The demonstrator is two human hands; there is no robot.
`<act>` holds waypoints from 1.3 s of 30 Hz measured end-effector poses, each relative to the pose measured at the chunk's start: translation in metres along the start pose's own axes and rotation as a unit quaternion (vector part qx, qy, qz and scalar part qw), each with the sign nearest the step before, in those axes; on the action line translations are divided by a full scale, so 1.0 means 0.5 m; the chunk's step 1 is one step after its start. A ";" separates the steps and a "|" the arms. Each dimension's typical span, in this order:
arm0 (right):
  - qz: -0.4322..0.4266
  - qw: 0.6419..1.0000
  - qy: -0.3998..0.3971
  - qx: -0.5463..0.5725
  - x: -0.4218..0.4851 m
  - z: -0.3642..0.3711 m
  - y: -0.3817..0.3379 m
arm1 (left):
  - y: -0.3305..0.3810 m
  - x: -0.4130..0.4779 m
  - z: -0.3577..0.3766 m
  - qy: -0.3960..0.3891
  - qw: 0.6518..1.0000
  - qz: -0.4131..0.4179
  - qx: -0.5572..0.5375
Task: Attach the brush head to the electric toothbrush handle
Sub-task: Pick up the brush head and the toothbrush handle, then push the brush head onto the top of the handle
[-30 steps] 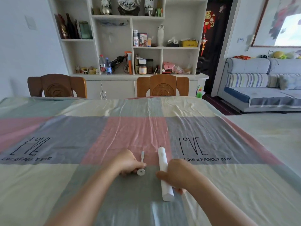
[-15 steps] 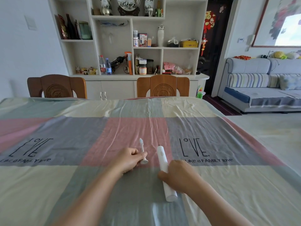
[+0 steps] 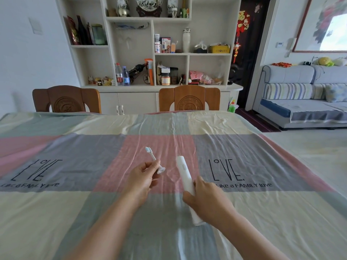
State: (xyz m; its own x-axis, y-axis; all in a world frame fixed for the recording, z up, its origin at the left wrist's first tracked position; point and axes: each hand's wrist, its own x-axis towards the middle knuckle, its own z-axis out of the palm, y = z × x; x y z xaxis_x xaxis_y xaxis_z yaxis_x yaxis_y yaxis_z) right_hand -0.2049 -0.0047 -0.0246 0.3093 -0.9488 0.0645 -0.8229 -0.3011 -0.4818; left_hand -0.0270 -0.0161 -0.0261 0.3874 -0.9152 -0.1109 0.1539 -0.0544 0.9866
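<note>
From my remote seat I looked across a table (image 3: 56, 212) covered by a checked cloth (image 3: 244, 151) in pink, grey, cream and pale green, printed with black lettering. Two wooden chairs (image 3: 66, 99) stood at its far edge. Behind them a white shelf unit (image 3: 150, 53) against the wall held bottles, jars, boxes and vases above closed cupboards. To the right were a dark door (image 3: 247, 53), a striped grey sofa (image 3: 304, 96) and a large framed picture (image 3: 324, 23). Daylight filled the room.
</note>
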 end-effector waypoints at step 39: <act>-0.162 0.984 0.038 -0.065 -0.030 -0.004 -0.022 | 0.051 0.009 -0.018 0.085 0.977 0.001 -0.195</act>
State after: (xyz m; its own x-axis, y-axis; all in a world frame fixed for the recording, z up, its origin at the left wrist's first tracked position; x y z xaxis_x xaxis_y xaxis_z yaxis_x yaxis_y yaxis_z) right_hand -0.2015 0.0128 -0.0183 0.5327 -0.8038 0.2649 -0.7423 -0.5941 -0.3099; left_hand -0.0135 -0.0179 -0.0025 0.5284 -0.8337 -0.1606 0.4754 0.1338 0.8695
